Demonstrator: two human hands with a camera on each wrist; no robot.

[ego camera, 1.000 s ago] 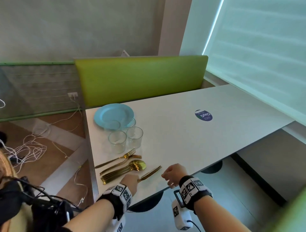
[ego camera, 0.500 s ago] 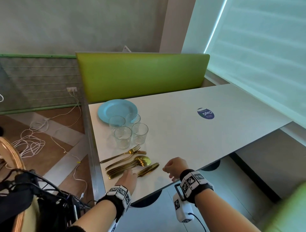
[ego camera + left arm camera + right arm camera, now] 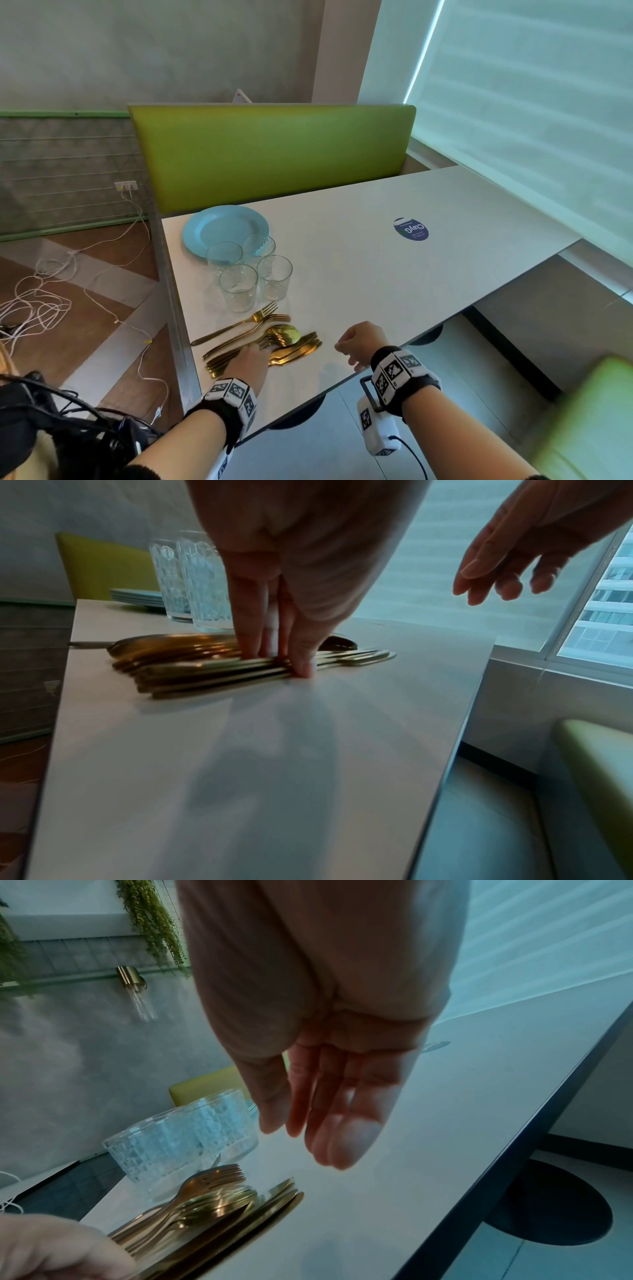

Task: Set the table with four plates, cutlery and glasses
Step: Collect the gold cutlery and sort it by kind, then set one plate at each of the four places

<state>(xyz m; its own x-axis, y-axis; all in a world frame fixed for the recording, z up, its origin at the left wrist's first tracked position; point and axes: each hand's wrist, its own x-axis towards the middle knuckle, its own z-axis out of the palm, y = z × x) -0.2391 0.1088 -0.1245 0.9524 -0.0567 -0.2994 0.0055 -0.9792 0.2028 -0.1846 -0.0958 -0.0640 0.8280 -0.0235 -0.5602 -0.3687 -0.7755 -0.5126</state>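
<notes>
**Left hand gathers the gold cutlery at the near edge; nothing laid out yet**

Nearest: left hand (image 3: 247,364) down on the handle end of the cutlery pile (image 3: 274,342), straight fingers (image 3: 301,658) pressing the handles against the table (image 3: 376,291), not curled round them. Right hand (image 3: 359,342) hovers just beside the knife tips, loosely relaxed, holding nothing, not touching the table as far as the right wrist view shows.

Change over the last second: the knives, which lay a little apart from the spoons, now sit tight against them; the left hand has moved from the table edge onto the handles. Right hand has kept its place. Reads as bunching the pile for a pick-up or a sort, a judgement only. Distribution to four places is not begun.

Beyond the cutlery: four glasses (image 3: 251,270) clustered, upright, touching or nearly. Behind them the blue plates (image 3: 219,228) in one stack at the far left corner; the left wrist view shows several rims.

Further right on the table, a round dark sticker (image 3: 411,229), upside down to the wearer, reads "clayG" or similar; smaller print illegible
</notes>
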